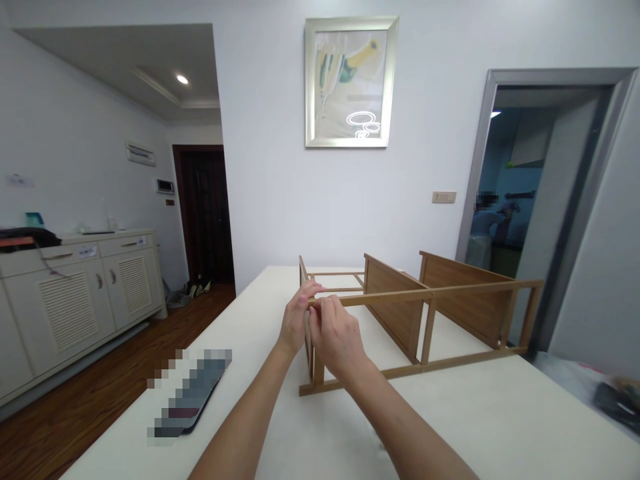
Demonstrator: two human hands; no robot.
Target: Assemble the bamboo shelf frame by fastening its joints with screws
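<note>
A brown wooden shelf rack (425, 327) lies on its side on the white table (260, 427), its several panels standing upright between the side rails. At the rack's left end, my left hand (296, 319) is wrapped round the corner where the upper rail meets the end panel. Right beside it, my right hand (336, 333) has its fingers pinched together against the same rail end. Whatever is between those fingertips is too small and hidden to make out. The two hands almost touch.
A dark phone (200, 393), partly pixelated, lies on the table left of my arms. A white cabinet (75, 293) stands along the left wall. Plastic bags and a dark object (617, 403) sit at the right. Another person (487, 227) is beyond the doorway.
</note>
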